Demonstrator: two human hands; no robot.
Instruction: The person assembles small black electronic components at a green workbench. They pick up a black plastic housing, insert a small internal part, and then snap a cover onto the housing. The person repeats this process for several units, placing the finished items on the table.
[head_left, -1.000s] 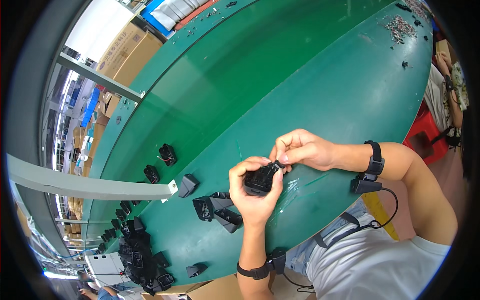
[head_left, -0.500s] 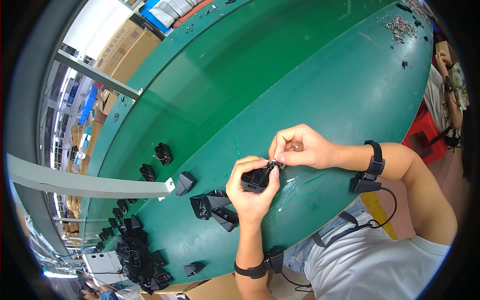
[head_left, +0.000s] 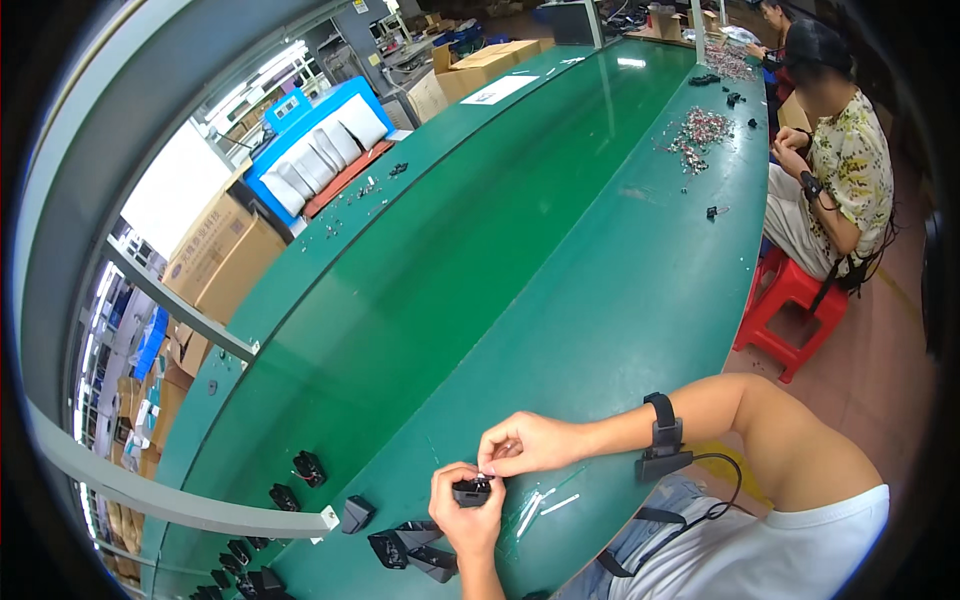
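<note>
At 6 o'clock on the green bench (head_left: 560, 300), left hand (head_left: 468, 515) has its grip closed around a small black plastic housing (head_left: 471, 491), long axis roughly 9-to-3. Right hand (head_left: 530, 443) sits just at 1 o'clock of it, fingertips pinched shut on something tiny at the housing's top edge; can't tell what. More black housings (head_left: 410, 545) lie at 8 o'clock. Brown cartons (head_left: 215, 250) at 10 o'clock, white paper sheet (head_left: 500, 88) at 12.

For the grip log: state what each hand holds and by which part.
Left hand cups a small black part from below; right hand pinches its top edge.
</note>
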